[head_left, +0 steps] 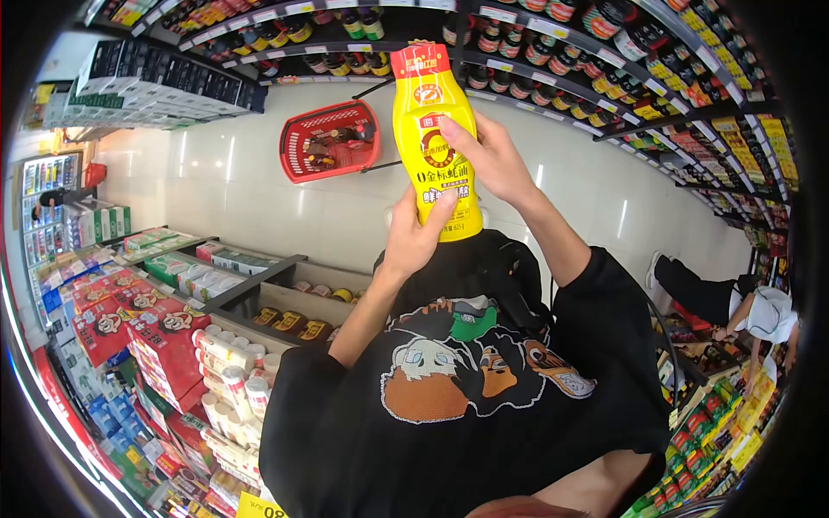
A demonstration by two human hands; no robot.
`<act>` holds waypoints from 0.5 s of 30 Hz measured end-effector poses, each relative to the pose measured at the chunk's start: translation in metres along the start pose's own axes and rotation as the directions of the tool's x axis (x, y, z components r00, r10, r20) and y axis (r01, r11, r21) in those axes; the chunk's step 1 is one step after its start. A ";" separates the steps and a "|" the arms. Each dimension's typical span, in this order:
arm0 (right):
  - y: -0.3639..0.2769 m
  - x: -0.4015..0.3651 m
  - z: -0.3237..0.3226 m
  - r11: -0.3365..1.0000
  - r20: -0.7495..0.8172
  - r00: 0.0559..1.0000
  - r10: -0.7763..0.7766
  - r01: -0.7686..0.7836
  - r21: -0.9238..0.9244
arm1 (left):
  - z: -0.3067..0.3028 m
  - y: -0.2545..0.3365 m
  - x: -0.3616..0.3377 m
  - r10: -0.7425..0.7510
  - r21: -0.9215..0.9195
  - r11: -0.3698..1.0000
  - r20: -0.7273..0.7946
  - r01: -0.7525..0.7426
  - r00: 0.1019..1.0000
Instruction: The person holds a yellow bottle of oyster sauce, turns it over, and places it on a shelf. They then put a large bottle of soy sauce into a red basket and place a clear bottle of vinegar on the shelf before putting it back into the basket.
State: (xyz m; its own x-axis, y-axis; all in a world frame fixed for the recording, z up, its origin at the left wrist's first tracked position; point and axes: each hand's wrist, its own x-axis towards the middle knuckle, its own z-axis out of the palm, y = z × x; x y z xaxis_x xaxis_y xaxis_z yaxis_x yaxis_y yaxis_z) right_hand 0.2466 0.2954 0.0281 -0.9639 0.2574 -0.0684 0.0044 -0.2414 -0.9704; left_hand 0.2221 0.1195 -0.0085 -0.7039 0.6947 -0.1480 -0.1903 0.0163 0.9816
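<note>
Above the supermarket floor (596, 173), my left hand (413, 233) and right hand (501, 166), fingers half-curled, grip a yellow oyster-sauce bottle (427, 97) by opposite edges.

I had room over the floor (596, 194) on my R; shelves (522, 71) blocked ahead, basket (338, 167) sat fwd-L, w/ display rack (256, 282) on my L.

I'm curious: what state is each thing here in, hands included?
Yellow bottle: held up in both hands, label facing the camera
Left hand: gripping the bottle's lower part
Right hand: gripping higher, thumb on the label
Red basket: on the floor, partly filled
Shelf bottles: standing in rows
</note>
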 end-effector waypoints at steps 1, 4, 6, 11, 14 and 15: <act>-0.001 -0.008 -0.017 1.000 -0.011 1.000 -0.005 0.005 0.001 | 0.017 -0.002 0.001 -0.012 -0.089 0.996 0.025 0.014 1.000; 0.002 -0.036 -0.061 0.999 -0.031 0.999 -0.031 0.030 -0.040 | 0.062 -0.011 0.005 -0.082 -0.168 0.982 0.047 0.089 0.996; 0.003 -0.046 -0.087 0.999 -0.060 0.997 -0.038 0.037 -0.017 | 0.085 -0.013 0.014 -0.114 -0.150 0.981 0.037 0.118 0.993; 0.001 -0.065 -0.138 0.997 -0.150 0.987 -0.049 0.040 -0.064 | 0.132 -0.024 0.030 -0.055 0.023 0.998 0.023 0.054 0.998; -0.003 -0.065 -0.167 0.996 -0.165 0.985 -0.043 0.031 -0.080 | 0.152 -0.020 0.044 0.015 0.213 0.977 -0.009 -0.012 1.000; -0.004 -0.063 -0.176 0.997 -0.161 0.986 -0.034 0.023 -0.074 | 0.157 -0.021 0.050 0.011 0.216 0.976 -0.006 -0.009 1.000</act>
State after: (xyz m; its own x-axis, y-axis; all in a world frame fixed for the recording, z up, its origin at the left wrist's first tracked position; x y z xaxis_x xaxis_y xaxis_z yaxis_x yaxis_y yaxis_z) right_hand 0.3540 0.4446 -0.0041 -0.9080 0.4129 -0.0715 0.0024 -0.1656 -0.9862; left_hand 0.2983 0.2665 -0.0173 -0.7097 0.6908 -0.1383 -0.0315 0.1650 0.9858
